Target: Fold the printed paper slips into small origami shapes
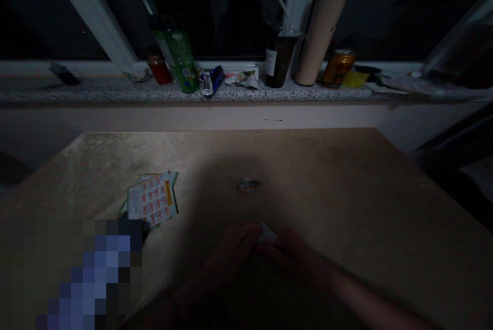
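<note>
Both hands meet low in the middle of the view, in deep shadow over the table. My left hand (241,242) and my right hand (288,250) pinch a small folded piece of paper (266,235) from either side, and its pale pointed top shows between the fingers. Farther up the table lies a small folded paper piece (248,185) with printed markings, apart from both hands. To the left rests a loose stack of printed cards (152,199) with rows of orange print on the top one.
Along the granite sill (231,94) stand a green cup (179,57) with a straw, a dark cup (279,60), a tall pinkish flask (325,24), an orange can (338,69) and crumpled wrappers (212,80). A pixelated blue patch (92,273) covers the lower left.
</note>
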